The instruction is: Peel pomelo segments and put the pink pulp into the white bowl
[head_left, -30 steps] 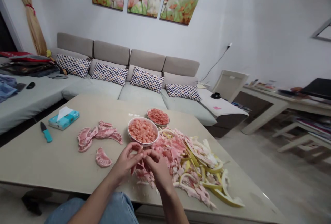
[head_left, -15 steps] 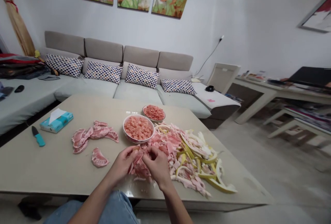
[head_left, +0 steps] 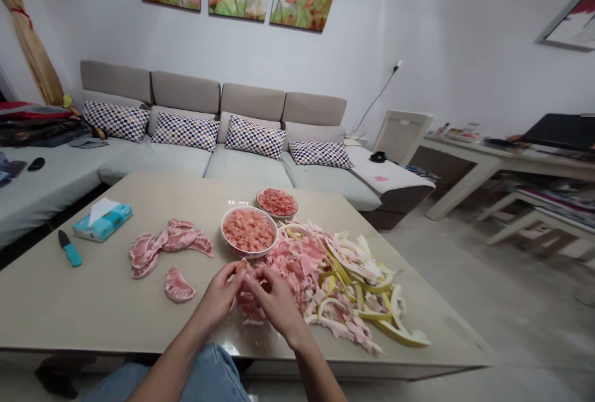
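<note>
Fingertips of my left hand (head_left: 222, 290) and my right hand (head_left: 274, 300) meet just in front of a white bowl (head_left: 226, 246) full of pink pomelo pulp (head_left: 248, 230). Between them they pinch a small pomelo segment (head_left: 243, 267), mostly hidden by the fingers. Under and right of the hands spreads a heap of pink membrane (head_left: 297, 266), mixed with strips of yellow-white pomelo rind (head_left: 400, 334). Left of my hands lies a single pomelo segment (head_left: 179, 286), with several more segments (head_left: 153, 250) grouped behind it. Another dish of pulp (head_left: 277, 201) stands behind the bowl.
A knife with a turquoise handle (head_left: 70, 249) and a blue tissue pack (head_left: 103, 220) lie at the table's left. Beyond the table (head_left: 93, 303) runs a long sofa (head_left: 251, 170) with patterned cushions. A white desk (head_left: 493, 157) is at the right.
My right hand's fingers have closed in toward my left hand's fingertips. The whole view shifted, so the table things appear further left than a second ago.
</note>
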Available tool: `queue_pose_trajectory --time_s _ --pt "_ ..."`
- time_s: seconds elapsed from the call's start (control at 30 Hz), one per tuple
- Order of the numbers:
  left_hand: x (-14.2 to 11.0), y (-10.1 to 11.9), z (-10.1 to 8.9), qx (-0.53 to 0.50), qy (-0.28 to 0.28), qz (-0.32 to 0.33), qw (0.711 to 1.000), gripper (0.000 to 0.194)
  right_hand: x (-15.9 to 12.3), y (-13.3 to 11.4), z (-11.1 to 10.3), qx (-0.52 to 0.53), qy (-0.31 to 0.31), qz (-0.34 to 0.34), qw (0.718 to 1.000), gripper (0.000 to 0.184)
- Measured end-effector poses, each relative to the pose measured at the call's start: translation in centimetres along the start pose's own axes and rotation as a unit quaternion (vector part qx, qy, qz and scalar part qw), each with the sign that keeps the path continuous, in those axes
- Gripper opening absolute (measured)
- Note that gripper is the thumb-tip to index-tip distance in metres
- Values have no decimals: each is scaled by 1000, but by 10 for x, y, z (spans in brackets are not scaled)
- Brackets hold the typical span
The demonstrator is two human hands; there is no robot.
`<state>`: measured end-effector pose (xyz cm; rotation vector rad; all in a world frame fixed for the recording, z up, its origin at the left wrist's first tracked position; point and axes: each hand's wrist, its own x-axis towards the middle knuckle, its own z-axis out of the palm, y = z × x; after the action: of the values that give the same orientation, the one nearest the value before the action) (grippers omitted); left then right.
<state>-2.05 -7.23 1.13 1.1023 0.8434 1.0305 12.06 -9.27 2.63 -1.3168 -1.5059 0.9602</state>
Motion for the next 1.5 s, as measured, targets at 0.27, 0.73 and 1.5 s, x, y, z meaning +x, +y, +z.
queue_pose_trajectory --time_s 0.27,0.73,1.5 --pt "-1 -8 -1 -45 -27 -28 998 40 0 1 4 -42 -32 -26 998 27" --pt "-1 -4 -3 -160 -23 -87 983 44 -1 13 11 -27 -45 -9 999 28" --pt "-6 8 -2 -108 -135 -56 983 51 -3 17 1 36 -10 -24 999 31"
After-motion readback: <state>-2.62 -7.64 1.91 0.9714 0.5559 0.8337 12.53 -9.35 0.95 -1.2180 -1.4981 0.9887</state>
